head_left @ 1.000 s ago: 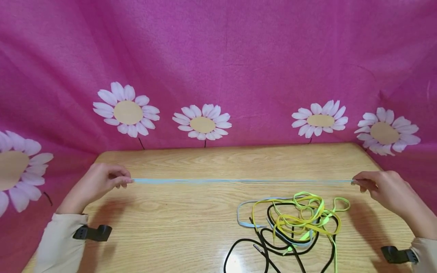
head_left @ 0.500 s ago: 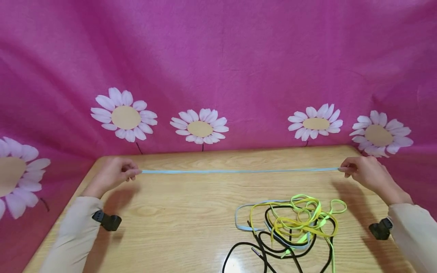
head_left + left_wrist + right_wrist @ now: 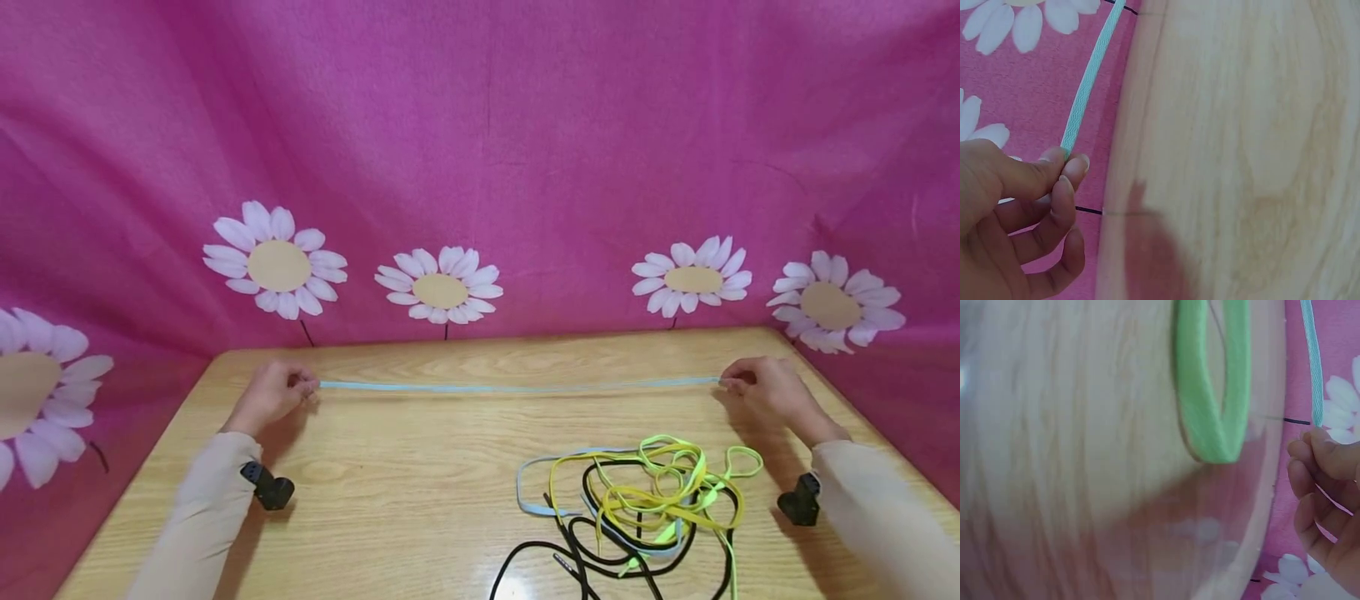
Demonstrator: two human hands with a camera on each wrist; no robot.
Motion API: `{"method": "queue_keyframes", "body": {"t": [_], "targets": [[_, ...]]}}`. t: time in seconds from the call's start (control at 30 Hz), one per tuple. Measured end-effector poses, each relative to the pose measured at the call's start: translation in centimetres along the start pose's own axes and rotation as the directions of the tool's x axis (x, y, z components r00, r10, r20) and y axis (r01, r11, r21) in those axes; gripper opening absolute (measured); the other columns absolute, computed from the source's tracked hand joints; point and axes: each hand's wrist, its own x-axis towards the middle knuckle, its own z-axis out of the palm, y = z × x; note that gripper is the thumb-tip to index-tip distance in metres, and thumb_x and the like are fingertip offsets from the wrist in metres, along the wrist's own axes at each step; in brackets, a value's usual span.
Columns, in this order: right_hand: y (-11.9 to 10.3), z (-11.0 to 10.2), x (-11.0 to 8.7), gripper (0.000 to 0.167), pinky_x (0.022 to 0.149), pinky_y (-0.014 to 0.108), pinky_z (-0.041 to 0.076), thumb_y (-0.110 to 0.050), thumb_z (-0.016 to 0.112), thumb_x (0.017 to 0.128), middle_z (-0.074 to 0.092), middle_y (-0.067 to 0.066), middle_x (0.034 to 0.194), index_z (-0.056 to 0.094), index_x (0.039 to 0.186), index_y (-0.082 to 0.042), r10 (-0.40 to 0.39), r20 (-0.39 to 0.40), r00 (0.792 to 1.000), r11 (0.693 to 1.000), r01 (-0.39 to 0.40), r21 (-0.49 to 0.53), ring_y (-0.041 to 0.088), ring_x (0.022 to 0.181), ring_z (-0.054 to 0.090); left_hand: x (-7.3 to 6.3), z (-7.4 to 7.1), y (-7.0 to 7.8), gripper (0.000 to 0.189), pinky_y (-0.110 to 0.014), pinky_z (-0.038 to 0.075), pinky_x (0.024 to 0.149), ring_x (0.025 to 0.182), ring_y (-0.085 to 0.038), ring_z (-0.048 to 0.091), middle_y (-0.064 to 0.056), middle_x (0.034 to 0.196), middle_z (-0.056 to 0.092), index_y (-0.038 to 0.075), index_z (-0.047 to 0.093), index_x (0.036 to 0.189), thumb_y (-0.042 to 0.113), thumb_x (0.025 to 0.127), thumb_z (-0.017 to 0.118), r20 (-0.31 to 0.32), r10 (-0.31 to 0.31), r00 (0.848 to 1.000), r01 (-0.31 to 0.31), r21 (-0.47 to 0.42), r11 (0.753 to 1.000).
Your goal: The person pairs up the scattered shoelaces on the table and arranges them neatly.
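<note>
A flat light-blue shoelace (image 3: pixel 480 389) spans the far part of the table between my two hands, sagging slightly in the middle. My left hand (image 3: pixel 276 392) pinches one end between thumb and forefinger; in the left wrist view the lace (image 3: pixel 1088 81) runs up from those fingertips. At the other end, my right hand (image 3: pixel 768 390) pinches the lace the same way. The right wrist view shows that hand (image 3: pixel 1332 494) with its other fingers curled loosely below the lace (image 3: pixel 1314 369). Whether the lace touches the table cannot be told.
Nearer on the right lies a tangle of shoelaces: yellow (image 3: pixel 622 498), neon green (image 3: pixel 742 461), black (image 3: pixel 517 550) and another light-blue one (image 3: pixel 520 483). The wooden table (image 3: pixel 375 500) ends at a pink cloth (image 3: pixel 562 167) printed with daisies.
Both hands have moved inward and lower toward the table, still pinching the lace. It was taut and now sags a little. The tangled laces have not been moved.
</note>
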Motion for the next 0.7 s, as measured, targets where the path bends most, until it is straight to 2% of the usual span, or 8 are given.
{"method": "queue_keyframes", "body": {"t": [0.07, 0.13, 0.33, 0.5, 0.7], "targets": [[0.0, 0.4, 0.1, 0.006, 0.062, 0.035, 0.045, -0.005, 0.068, 0.087, 0.068, 0.01, 0.077, 0.072, 0.085, 0.0, 0.059, 0.043, 0.997, 0.998, -0.06, 0.021, 0.019, 0.069, 0.057, -0.2, 0.2, -0.3, 0.009, -0.029, 0.043, 0.059, 0.066, -0.018, 0.056, -0.009, 0.07, 0.065, -0.005, 0.067, 0.081, -0.006, 0.086, 0.06, -0.014, -0.027, 1.0, 0.028, 0.007, 1.0], [0.0, 0.7, 0.1, 0.008, 0.063, 0.037, 0.046, -0.006, 0.067, 0.088, 0.069, 0.01, 0.078, 0.072, 0.085, -0.001, 0.083, 0.065, 0.994, 0.996, -0.084, 0.023, 0.022, 0.071, 0.058, -0.4, 0.5, -0.4, 0.012, -0.03, 0.044, 0.06, 0.067, -0.018, 0.056, -0.009, 0.07, 0.065, -0.005, 0.067, 0.08, -0.008, 0.086, 0.057, -0.006, -0.077, 0.997, 0.077, -0.008, 0.997], [0.3, 1.5, -0.1, 0.005, 0.066, 0.04, 0.045, -0.006, 0.068, 0.087, 0.069, 0.007, 0.079, 0.072, 0.085, -0.004, 0.1, 0.099, 0.99, 0.994, -0.103, 0.027, 0.024, 0.075, 0.058, -0.8, 1.5, -1.0, 0.011, -0.027, 0.043, 0.057, 0.063, -0.015, 0.055, -0.009, 0.069, 0.064, -0.005, 0.066, 0.081, -0.008, 0.087, 0.057, 0.023, -0.205, 0.979, 0.206, -0.061, 0.977], [0.5, 1.8, -0.2, 0.005, 0.066, 0.038, 0.044, -0.004, 0.066, 0.088, 0.067, 0.009, 0.081, 0.071, 0.089, -0.003, 0.119, 0.138, 0.983, 0.991, -0.127, 0.049, 0.024, 0.075, 0.055, -0.8, 1.7, -1.4, 0.006, -0.027, 0.041, 0.055, 0.061, -0.015, 0.051, -0.005, 0.066, 0.062, -0.002, 0.067, 0.081, 0.001, 0.086, 0.067, -0.009, -0.247, 0.969, 0.246, -0.047, 0.968], [0.4, 1.8, 0.1, 0.004, 0.063, 0.035, 0.043, -0.008, 0.068, 0.088, 0.065, 0.004, 0.076, 0.069, 0.087, -0.005, 0.072, 0.123, 0.99, 0.996, -0.077, 0.038, 0.02, 0.07, 0.055, -0.7, 1.6, -1.7, 0.005, -0.03, 0.039, 0.059, 0.063, -0.015, 0.051, -0.006, 0.066, 0.063, -0.001, 0.068, 0.079, 0.004, 0.081, 0.07, -0.073, -0.22, 0.973, 0.22, -0.005, 0.975]]}}
